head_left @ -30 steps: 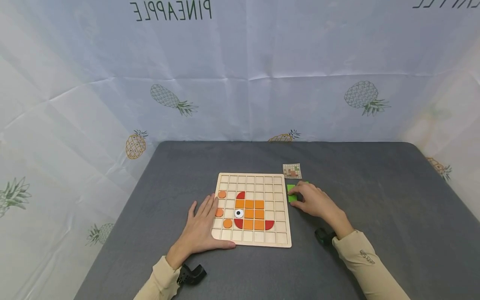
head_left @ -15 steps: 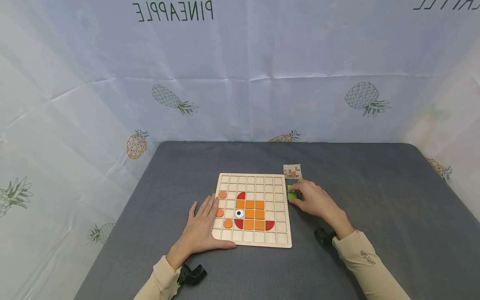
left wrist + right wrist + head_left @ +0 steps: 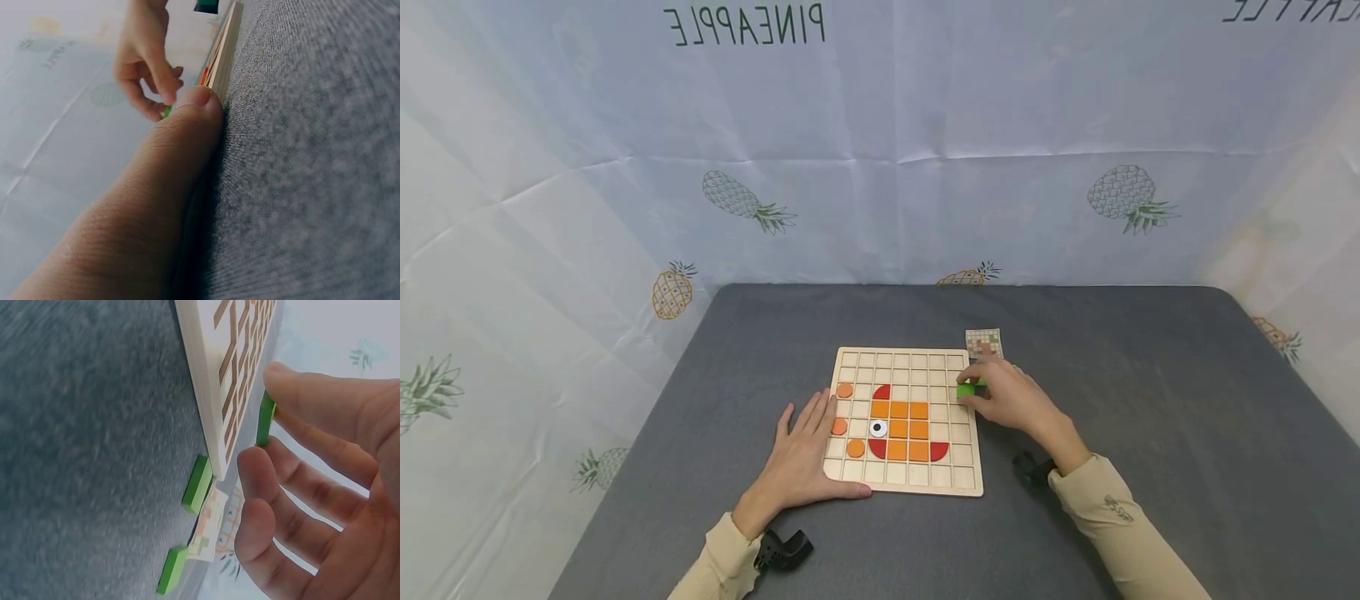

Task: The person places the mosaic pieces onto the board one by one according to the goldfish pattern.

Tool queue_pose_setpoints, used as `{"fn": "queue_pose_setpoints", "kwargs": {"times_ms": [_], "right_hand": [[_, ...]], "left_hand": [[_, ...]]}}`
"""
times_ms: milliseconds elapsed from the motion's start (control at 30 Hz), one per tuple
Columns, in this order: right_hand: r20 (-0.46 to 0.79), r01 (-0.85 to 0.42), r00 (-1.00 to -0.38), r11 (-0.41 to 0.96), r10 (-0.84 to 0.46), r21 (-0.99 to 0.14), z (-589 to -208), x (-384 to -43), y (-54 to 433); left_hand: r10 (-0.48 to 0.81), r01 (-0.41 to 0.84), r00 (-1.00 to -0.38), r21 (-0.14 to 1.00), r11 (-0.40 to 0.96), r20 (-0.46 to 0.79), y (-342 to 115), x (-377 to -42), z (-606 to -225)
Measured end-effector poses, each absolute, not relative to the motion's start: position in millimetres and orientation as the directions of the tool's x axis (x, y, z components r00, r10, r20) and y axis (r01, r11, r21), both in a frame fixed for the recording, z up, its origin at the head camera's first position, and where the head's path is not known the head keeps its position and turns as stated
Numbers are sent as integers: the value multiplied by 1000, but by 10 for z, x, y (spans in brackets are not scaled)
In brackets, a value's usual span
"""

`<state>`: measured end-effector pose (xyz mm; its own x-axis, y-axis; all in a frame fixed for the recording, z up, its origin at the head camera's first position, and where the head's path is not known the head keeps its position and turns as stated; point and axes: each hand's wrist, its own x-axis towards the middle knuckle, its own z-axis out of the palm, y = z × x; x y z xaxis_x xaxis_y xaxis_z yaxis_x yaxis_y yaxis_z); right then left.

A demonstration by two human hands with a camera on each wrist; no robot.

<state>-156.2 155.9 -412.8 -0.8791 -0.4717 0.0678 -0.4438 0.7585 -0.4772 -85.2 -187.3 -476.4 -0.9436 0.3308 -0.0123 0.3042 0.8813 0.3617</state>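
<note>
A wooden grid board (image 3: 952, 477) lies on the grey table in the head view. Along its left edge rests my left hand (image 3: 801, 462), fingers straight and spread, thumb by the front edge. My right hand (image 3: 1011, 396) pinches a green square tile (image 3: 965, 390) above the right-hand columns. In the right wrist view this tile (image 3: 265, 420) stands on edge between thumb and fingertip, clear of the board. Orange square tiles (image 3: 898, 428), red quarter-round tiles (image 3: 938, 451), orange discs (image 3: 855, 448) and an eye disc (image 3: 878, 427) sit in the grid.
At the board's far right corner lies a small pattern card (image 3: 983, 340), partly covered by my right hand. Beside the board two green tiles rest on the table, one close to the corner (image 3: 198, 483) and another farther off (image 3: 172, 570). A pineapple-printed curtain (image 3: 880, 217) hangs behind.
My right hand has picked up a green tile from beside the board and moved left with it, over the board's right edge. The left hand has stayed in place.
</note>
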Motion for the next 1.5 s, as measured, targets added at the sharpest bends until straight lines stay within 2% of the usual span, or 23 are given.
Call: {"fn": "queue_pose_setpoints", "kwargs": {"times_ms": [367, 767, 967, 1233, 1500], "right_hand": [[93, -500, -847, 726, -523, -472, -4134, -1575, 1472], [40, -460, -856, 722, -516, -517, -4179, -1629, 1325], [73, -489, -845, 712, -529, -504, -4233, -1657, 1275], [13, -437, -868, 751, -496, -496, -4222, -1647, 1225], [7, -424, -875, 761, -484, -491, -4227, -1655, 1217]], "left_hand": [[328, 304, -945, 357, 883, -7, -1874, -855, -4765], [330, 316, -943, 371, 873, 27, -1880, -838, -4769], [332, 318, -943, 367, 874, 24, -1879, -842, -4763], [327, 301, -945, 385, 873, -2, -1872, -841, -4757], [327, 304, -945, 381, 873, 6, -1871, -838, -4767]]}}
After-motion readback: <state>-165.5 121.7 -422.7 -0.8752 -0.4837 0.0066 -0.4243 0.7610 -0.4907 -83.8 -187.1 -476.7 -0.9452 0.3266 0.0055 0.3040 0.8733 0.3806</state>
